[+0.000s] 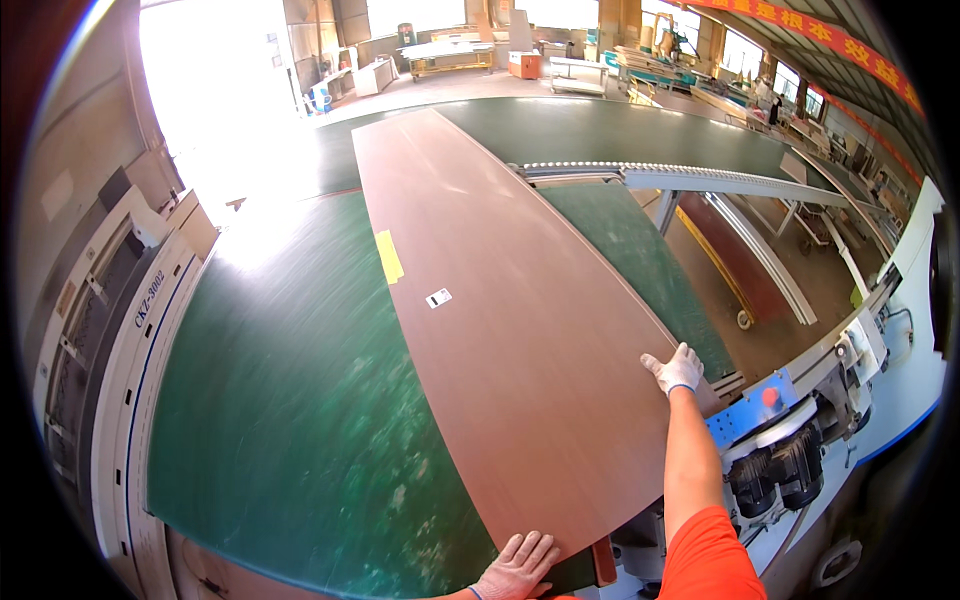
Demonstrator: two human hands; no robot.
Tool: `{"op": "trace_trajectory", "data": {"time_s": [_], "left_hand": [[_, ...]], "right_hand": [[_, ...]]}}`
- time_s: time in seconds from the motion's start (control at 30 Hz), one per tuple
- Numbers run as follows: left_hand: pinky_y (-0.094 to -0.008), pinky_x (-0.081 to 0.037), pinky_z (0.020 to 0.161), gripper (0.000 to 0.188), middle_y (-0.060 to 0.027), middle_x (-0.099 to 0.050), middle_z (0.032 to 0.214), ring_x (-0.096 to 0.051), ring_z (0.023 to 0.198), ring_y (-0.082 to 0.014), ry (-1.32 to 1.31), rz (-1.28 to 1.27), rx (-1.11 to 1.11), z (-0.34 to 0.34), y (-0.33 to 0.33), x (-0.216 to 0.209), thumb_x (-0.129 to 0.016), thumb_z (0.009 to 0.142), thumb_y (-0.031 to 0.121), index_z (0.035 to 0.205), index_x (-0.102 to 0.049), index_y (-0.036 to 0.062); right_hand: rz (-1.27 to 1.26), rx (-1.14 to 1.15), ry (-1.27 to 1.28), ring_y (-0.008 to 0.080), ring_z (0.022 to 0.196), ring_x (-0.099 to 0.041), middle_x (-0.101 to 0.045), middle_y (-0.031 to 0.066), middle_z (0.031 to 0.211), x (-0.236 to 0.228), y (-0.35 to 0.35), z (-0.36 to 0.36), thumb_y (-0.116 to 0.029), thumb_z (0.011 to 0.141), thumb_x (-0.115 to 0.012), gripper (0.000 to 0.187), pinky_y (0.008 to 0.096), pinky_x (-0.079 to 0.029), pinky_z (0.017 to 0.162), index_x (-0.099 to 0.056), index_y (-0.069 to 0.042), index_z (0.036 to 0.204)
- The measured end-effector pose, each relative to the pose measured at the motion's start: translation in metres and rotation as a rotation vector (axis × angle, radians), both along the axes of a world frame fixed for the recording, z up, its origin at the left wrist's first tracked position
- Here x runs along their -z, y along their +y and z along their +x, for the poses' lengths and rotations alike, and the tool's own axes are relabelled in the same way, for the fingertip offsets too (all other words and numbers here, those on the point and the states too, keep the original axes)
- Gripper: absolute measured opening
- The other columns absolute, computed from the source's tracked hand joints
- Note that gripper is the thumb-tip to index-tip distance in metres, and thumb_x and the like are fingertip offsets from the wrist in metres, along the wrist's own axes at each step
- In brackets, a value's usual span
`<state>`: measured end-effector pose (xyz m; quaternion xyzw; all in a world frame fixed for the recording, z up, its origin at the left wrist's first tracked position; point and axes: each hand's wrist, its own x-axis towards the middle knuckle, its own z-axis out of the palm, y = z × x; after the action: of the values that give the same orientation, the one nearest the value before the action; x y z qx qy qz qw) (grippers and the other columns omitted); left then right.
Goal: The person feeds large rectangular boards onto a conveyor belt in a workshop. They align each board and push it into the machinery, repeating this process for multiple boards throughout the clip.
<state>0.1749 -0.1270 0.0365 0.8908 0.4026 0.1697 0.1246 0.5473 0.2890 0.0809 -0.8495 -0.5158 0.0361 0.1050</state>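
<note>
Two gloved hands [677,369] touching one brown panel [510,330].

The panel [500,350] is brown, the belt [290,380] green.

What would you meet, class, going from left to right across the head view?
White machine, yellow strip on the brown panel, white label, left grip, right grip, blue plate with a red button.

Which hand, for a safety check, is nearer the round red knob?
Right. The right hand is left of the knob; the left hand is farther left, at the near end of the long brown panel.
</note>
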Motion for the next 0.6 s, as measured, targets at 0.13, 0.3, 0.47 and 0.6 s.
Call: {"op": "trace_trajectory", "data": {"time_s": [0.13, 0.3, 0.47, 0.6], "left_hand": [[-0.0647, -0.024, 0.134, 0.089, -0.0223, -0.043, 0.173, -0.032, 0.164, -0.0466, -0.060, 0.096, -0.066, -0.036, -0.013, 0.007, -0.081, 0.084, 0.049, 0.157, -0.059, 0.0041], [-0.0653, -0.027, 0.132, 0.088, -0.0265, -0.051, 0.165, -0.041, 0.158, -0.0491, -0.065, -0.079, -0.147, -0.133, -0.024, -0.008, -0.078, 0.088, 0.053, 0.155, -0.058, -0.0005], [-0.0628, -0.034, 0.129, 0.076, -0.0247, -0.059, 0.157, -0.051, 0.150, -0.0472, -0.245, 0.002, -0.138, -0.254, -0.047, -0.006, -0.081, 0.088, 0.048, 0.145, -0.064, 0.0004], [-0.0625, -0.036, 0.128, 0.070, -0.0249, -0.061, 0.154, -0.053, 0.147, -0.0465, -0.339, -0.057, -0.447, -0.361, -0.110, 0.003, -0.084, 0.087, 0.043, 0.141, -0.067, 0.0011]], "right_hand": [[0.019, -0.028, 0.009, 0.0442, 0.148, -0.052, -0.056, 0.0260, 0.159, 0.001, -0.012, -0.041, -0.089, 0.072, -0.079, 0.131, 0.0543, -0.041, 0.125, -0.048, 0.001, 0.162], [0.105, -0.068, 0.047, 0.0454, 0.146, -0.054, -0.058, 0.0277, 0.157, 0.006, -0.070, -0.167, -0.078, 0.076, -0.086, 0.119, 0.0530, -0.044, 0.123, -0.054, 0.003, 0.157], [0.226, -0.238, 0.064, 0.0490, 0.122, -0.065, -0.067, 0.0259, 0.135, 0.014, -0.168, -0.394, -0.061, 0.081, -0.089, 0.090, 0.0588, -0.053, 0.104, -0.066, 0.001, 0.141], [0.269, -0.514, 0.219, 0.0449, 0.108, -0.070, -0.070, 0.0254, 0.120, 0.018, -0.224, -0.665, -0.056, 0.072, -0.093, 0.080, 0.0587, -0.057, 0.090, -0.072, -0.002, 0.127]]}}
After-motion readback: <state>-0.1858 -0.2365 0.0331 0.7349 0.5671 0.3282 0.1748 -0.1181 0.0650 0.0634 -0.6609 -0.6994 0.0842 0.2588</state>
